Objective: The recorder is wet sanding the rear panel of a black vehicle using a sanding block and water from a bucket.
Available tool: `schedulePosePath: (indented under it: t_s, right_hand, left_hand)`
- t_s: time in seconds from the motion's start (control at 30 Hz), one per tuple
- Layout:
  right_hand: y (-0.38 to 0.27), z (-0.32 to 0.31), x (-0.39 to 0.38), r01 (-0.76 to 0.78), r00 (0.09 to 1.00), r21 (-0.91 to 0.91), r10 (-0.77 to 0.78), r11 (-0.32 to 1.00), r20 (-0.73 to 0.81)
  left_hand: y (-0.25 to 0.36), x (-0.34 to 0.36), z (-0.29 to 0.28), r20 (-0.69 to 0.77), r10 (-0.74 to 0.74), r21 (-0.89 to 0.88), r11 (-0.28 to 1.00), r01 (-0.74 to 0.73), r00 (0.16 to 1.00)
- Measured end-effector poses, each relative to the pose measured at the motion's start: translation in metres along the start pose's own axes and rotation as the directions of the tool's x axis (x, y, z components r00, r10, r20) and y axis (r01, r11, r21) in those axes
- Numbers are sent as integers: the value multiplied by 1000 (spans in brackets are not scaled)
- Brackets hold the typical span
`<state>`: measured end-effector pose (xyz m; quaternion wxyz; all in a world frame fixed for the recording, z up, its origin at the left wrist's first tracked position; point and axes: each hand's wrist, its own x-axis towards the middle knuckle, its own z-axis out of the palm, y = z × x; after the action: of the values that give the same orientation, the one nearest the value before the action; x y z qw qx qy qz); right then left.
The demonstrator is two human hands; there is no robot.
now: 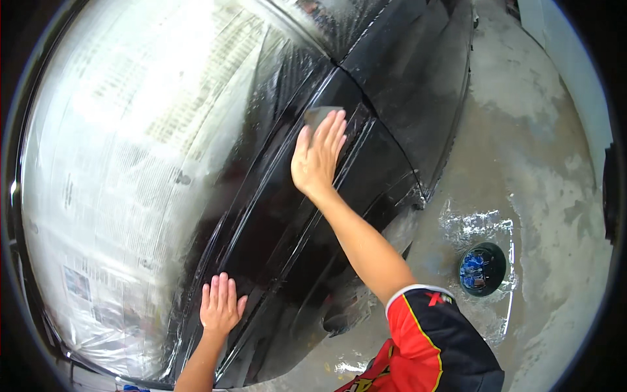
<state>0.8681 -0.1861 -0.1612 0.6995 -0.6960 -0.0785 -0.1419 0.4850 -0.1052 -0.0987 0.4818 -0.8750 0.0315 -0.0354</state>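
Observation:
My right hand (318, 157) lies flat on a small grey sanding sheet (317, 115), pressing it against the wet black car body panel (385, 72) near a seam between two panels. My left hand (220, 305) rests open and flat lower down on the same black panel, fingers spread, holding nothing. The car's windows are masked with newspaper under clear plastic film (124, 163), left of both hands.
A dark round bucket (482, 268) with blue contents stands on the wet concrete floor (535, 163) to the right of the car. A pale wall (575, 59) runs along the far right. My red and black sleeve (431, 340) shows at the bottom.

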Motion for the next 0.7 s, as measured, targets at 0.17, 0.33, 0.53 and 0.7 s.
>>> schedulePosePath:
  t_s: [0.17, 0.33, 0.53, 0.7]
  right_hand:
    - [15, -19, 60, -92, 994, 66, 96, 994, -49]
    - [34, -34, 85, 11, 999, -7, -11, 1000, -47]
    - [66, -41, 80, 509, 861, -43, -508, 860, 40]
    - [57, -50, 69, 671, 733, -32, -657, 740, 174]
  left_hand:
    - [4, 4, 1, -14, 18, 20, 1000, -18, 1000]
    - [7, 7, 3, -11, 10, 15, 1000, -9, 1000]
    - [6, 6, 3, -20, 8, 39, 999, -7, 1000]
    - [4, 0, -4, -26, 6, 29, 1000, -5, 1000]
